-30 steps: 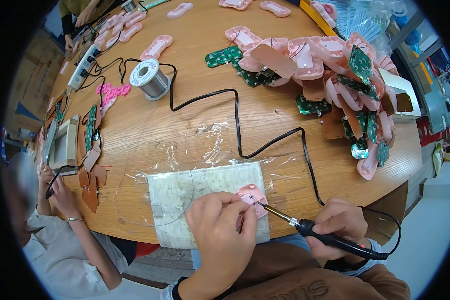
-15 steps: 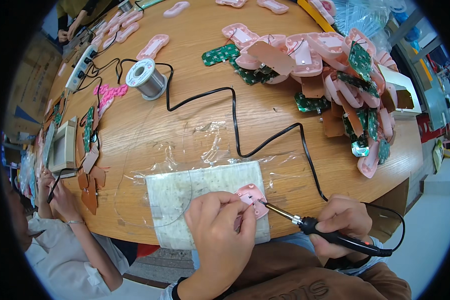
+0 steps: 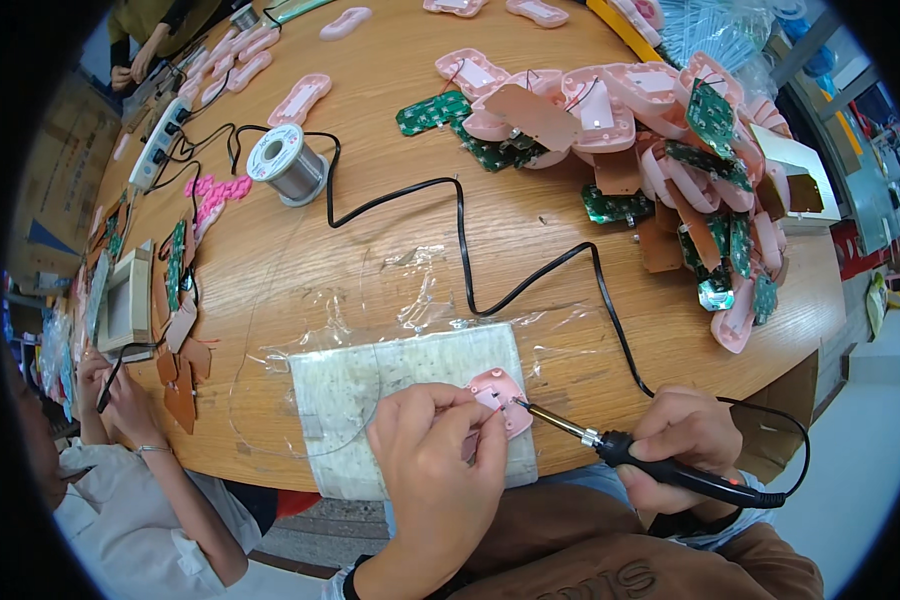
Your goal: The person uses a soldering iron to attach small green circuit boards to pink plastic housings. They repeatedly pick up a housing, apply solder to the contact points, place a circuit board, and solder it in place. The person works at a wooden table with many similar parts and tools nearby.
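Observation:
My right hand (image 3: 685, 445) grips the black handle of a soldering iron (image 3: 560, 422), whose metal tip meets a small pink plastic shell (image 3: 511, 385). The shell lies on a pale, stained cloth pad (image 3: 340, 400) at the table's near edge. My left hand (image 3: 435, 440) is closed over the shell's left part, thumb and forefinger pinched at a thin red wire (image 3: 498, 409) close to the iron's tip. The hand hides much of the shell. A fine strand of solder loops across the table from a spool (image 3: 292, 172) toward my left hand.
Pink shells, brown plates and green circuit boards (image 3: 713, 118) are heaped at the right. A black cord (image 3: 467, 250) winds across the table. At the left are a power strip (image 3: 158, 145), a wooden frame (image 3: 127, 300) and a co-worker's hands (image 3: 120, 395). Another person's hands (image 3: 140, 65) are at the far left.
The view has shifted slightly. Both hands, the iron and the shell keep nearly the same places, with the tip still at the shell.

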`<state>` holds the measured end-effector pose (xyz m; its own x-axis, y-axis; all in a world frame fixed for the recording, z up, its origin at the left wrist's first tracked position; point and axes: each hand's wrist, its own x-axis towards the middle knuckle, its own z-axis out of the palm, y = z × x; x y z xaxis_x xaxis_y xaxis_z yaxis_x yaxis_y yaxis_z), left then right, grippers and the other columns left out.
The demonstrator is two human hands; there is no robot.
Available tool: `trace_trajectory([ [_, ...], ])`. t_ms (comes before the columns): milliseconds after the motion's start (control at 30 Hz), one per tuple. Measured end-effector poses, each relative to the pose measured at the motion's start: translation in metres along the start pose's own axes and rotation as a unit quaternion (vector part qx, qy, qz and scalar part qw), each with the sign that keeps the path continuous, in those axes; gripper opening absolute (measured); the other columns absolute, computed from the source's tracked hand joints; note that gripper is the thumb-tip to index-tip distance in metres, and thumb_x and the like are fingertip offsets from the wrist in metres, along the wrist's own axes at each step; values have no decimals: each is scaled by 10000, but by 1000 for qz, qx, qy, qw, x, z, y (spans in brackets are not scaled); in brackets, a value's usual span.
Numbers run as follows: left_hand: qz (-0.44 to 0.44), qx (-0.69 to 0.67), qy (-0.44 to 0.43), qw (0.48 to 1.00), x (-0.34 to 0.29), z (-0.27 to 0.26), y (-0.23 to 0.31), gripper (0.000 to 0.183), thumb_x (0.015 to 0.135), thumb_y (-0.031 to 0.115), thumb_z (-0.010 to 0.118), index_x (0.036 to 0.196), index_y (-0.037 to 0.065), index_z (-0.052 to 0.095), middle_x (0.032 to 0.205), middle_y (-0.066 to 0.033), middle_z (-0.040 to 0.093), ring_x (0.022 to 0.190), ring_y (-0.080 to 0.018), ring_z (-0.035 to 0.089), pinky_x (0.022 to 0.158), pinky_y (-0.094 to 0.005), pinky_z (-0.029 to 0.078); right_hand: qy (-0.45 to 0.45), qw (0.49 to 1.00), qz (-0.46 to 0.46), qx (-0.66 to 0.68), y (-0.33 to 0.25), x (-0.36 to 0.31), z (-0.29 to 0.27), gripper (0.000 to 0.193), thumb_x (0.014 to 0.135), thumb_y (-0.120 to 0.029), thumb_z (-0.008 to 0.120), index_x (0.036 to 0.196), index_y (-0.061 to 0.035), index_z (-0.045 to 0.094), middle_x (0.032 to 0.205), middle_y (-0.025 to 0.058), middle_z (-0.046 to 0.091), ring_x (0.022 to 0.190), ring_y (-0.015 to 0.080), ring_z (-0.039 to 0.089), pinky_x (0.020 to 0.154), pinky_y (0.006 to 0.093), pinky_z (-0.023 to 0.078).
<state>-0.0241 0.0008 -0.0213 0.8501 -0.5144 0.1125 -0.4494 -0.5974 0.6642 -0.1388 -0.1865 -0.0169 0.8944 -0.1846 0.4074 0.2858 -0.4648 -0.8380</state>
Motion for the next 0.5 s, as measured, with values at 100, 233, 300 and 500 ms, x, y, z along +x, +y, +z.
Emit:
trace_trajectory([
  [100, -5, -3, 0, 1000, 0, -1, 0, 114, 671, 36, 750, 747, 59, 667, 895, -18, 589, 897, -246, 512, 816, -385, 359, -1, 1000, 0, 4, 1, -1, 0, 265, 622, -41, 797, 814, -71, 616, 665, 54, 603, 515, 194, 556, 449, 285, 392],
  [233, -6, 0, -3, 1000, 0, -1, 0, 112, 673, 36, 749, 742, 57, 664, 891, -22, 590, 888, -248, 512, 810, -383, 360, -1, 1000, -10, 3, 2, -2, 2, 262, 620, -38, 794, 808, -68, 615, 663, 53, 602, 519, 199, 563, 452, 289, 396],
  [300, -12, -6, -5, 1000, 1, -1, 0, 111, 673, 36, 749, 739, 57, 662, 889, -23, 589, 886, -249, 512, 808, -381, 360, -1, 1000, -15, 11, 4, -2, 4, 258, 617, -38, 792, 802, -66, 614, 661, 54, 599, 522, 203, 567, 455, 292, 402],
  [500, -8, 3, -6, 1000, 1, -1, 1, 98, 678, 38, 744, 730, 60, 664, 888, -23, 589, 880, -251, 513, 809, -379, 362, -33, 999, -42, 5, 9, 0, 6, 272, 646, -71, 772, 836, -71, 576, 640, 50, 594, 478, 161, 521, 427, 276, 348],
])
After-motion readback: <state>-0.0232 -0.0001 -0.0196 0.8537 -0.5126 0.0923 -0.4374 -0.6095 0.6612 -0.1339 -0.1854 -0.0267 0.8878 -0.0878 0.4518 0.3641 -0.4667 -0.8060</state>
